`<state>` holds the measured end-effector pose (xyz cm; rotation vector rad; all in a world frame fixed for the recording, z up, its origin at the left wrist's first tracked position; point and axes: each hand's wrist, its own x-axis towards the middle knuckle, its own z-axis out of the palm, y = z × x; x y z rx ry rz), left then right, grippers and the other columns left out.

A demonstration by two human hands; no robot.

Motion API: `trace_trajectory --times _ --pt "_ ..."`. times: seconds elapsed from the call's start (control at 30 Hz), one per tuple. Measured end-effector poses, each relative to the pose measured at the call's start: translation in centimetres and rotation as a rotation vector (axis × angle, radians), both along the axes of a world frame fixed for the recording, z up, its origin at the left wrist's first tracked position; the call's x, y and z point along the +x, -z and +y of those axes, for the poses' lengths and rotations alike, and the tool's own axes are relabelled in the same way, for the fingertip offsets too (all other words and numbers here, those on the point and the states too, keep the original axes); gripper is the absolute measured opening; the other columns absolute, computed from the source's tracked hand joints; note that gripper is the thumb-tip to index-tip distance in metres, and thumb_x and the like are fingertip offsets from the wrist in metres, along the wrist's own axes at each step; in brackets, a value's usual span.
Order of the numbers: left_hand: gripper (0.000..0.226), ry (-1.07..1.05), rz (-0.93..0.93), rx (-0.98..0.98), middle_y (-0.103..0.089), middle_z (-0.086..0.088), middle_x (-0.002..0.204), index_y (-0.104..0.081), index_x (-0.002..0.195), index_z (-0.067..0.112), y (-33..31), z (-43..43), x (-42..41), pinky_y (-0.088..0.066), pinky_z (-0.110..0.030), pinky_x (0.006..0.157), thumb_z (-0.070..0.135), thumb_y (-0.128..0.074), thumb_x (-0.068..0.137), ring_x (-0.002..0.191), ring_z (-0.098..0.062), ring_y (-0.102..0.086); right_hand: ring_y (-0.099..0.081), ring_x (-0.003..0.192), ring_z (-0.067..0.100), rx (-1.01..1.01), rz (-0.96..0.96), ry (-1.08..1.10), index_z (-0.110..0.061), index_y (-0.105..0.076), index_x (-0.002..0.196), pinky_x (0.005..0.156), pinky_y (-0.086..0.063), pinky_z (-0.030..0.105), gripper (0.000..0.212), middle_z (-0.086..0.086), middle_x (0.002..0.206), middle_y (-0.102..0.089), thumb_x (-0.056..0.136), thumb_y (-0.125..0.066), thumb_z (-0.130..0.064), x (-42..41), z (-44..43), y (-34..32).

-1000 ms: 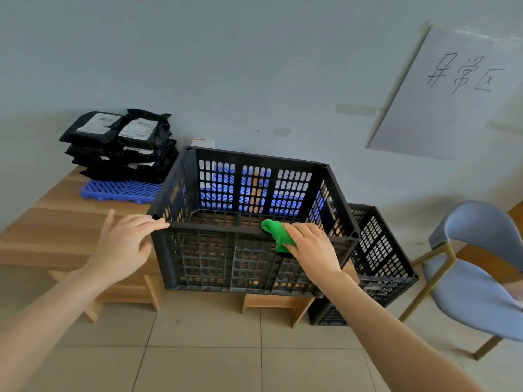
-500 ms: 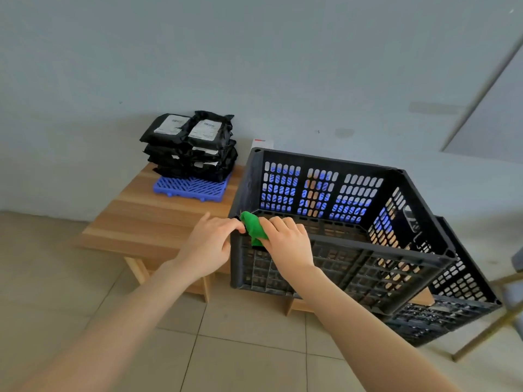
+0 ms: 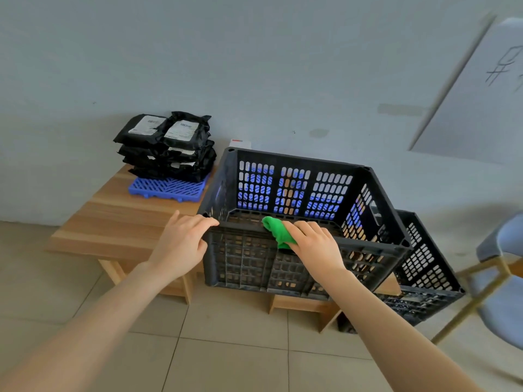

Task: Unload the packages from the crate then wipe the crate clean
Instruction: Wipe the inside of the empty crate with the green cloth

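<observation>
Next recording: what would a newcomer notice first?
The large black crate on the wooden table fills the centre. On its near rim the right hand holds a green cloth, while the left hand grips the near-left corner. Black packages sit stacked on a blue mat at the table's far end.

The right hand [image 3: 314, 244] is covering part of the green cloth [image 3: 278, 233]; at 3 o'clock the frame edge is cropping a blurred chair [image 3: 501, 241].
</observation>
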<state>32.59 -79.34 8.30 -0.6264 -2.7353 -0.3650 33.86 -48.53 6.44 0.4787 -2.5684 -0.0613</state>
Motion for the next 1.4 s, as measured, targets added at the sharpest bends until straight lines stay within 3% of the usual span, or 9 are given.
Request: trace_trajectory --times 0.2,0.47,0.73,0.83,0.93,1.07,1.27,1.4 --pt "0.045 -0.109 -0.005 -0.045 -0.065 0.001 0.122 -0.065 0.124 0.020 0.0 1.7 0.5 -0.034 -0.059 0.107 0.004 -0.067 0.081 0.113 -0.024 -0.062 -0.063 0.093 0.025 -0.032 -0.050 0.061 -0.017 -0.058 0.126 0.072 -0.055 0.040 0.055 0.000 0.105 -0.065 0.076 -0.079 -0.026 2.8 9.6 -0.5" --pt "0.049 -0.244 -0.131 -0.040 -0.047 0.007 0.142 -0.053 0.138 0.028 -0.7 3.6 1.8 -0.017 -0.059 0.115 0.013 -0.058 0.091 0.135 -0.018 -0.039 -0.063 0.096 0.026 -0.061 -0.071 0.081 -0.017 -0.059 0.126 0.076 -0.053 0.043 0.055 0.000 0.105 -0.066 0.076 -0.079 -0.023 4.2 16.6 -0.5" --pt "0.058 -0.259 -0.203 -0.126 -0.039 0.006 0.141 -0.038 0.147 0.036 -1.8 3.1 3.0 -0.011 -0.053 0.119 0.024 -0.056 0.093 0.138 -0.019 -0.029 -0.064 0.091 0.028 -0.093 -0.048 -0.081 -0.015 -0.062 0.123 0.067 -0.055 0.043 0.055 0.002 0.102 -0.067 0.073 -0.082 -0.024 1.3 7.1 -0.3" --pt "0.056 -0.199 -0.182 -0.041 -0.047 0.007 0.138 -0.041 0.145 0.031 -2.1 2.0 2.8 -0.021 -0.047 0.119 0.018 -0.055 0.093 0.135 -0.016 -0.036 -0.064 0.084 0.027 -0.089 -0.045 -0.118 -0.015 -0.064 0.119 0.061 -0.054 0.041 0.054 0.002 0.097 -0.067 0.070 -0.083 -0.026 -0.2 2.3 -0.1" --pt "0.054 -0.110 -0.215 0.078 -0.049 0.010 0.138 -0.044 0.143 0.027 -2.2 0.5 2.2 -0.035 -0.031 0.111 0.013 -0.055 0.092 0.132 -0.009 -0.039 -0.064 0.080 0.025 -0.094 -0.043 -0.140 -0.017 -0.065 0.118 0.059 -0.053 0.040 0.053 0.000 0.094 -0.067 0.069 -0.083 -0.028 -1.5 -2.4 -0.2" --pt "0.054 -0.045 -0.205 0.138 -0.042 0.015 0.137 -0.044 0.142 0.028 -1.8 -2.3 1.3 -0.036 -0.019 0.102 0.013 -0.056 0.092 0.128 -0.002 -0.037 -0.064 0.078 0.025 -0.095 -0.040 -0.165 -0.018 -0.064 0.117 0.056 -0.053 0.039 0.052 -0.001 0.092 -0.067 0.069 -0.083 -0.030 -2.9 -8.0 -0.2" --pt "0.054 0.007 -0.178 0.161 -0.041 0.017 0.138 -0.043 0.143 0.031 -1.5 -6.8 -1.3 -0.035 -0.019 0.105 0.017 -0.057 0.093 0.130 -0.001 -0.035 -0.065 0.079 0.022 -0.087 -0.053 -0.194 -0.019 -0.064 0.117 0.059 -0.055 0.037 0.058 -0.002 0.096 -0.067 0.064 -0.086 -0.027 -4.3 -13.1 -0.1" --pt "0.051 0.037 -0.158 0.207 -0.041 0.019 0.137 -0.043 0.143 0.032 -1.0 -7.9 -2.8 -0.032 -0.013 0.100 0.021 -0.057 0.094 0.128 0.004 -0.035 -0.065 0.095 0.018 -0.077 -0.110 -0.274 -0.023 -0.060 0.123 0.070 -0.056 0.033 0.064 -0.006 0.112 -0.066 0.065 -0.086 -0.027 -3.7 -12.6 -0.8"
